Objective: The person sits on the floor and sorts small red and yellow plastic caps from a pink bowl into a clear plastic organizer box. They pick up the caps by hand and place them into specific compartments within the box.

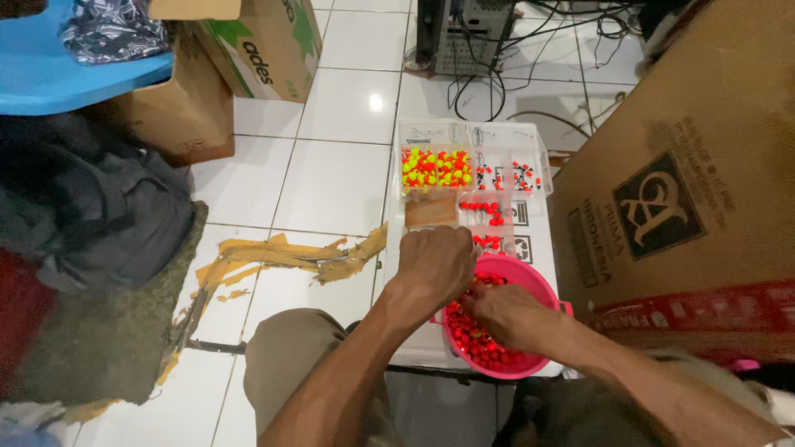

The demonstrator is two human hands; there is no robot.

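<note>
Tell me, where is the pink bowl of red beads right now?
The pink bowl sits low and right of centre in the head view, under both hands, just below the clear compartment box and left of the big cardboard box.

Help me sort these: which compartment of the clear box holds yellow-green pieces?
The far-left compartment of the clear box: it alone holds yellow-green pieces mixed with red; the others hold only red or red-and-black ones.

Red beads (476, 339) in pink bowl (534, 281)
</note>
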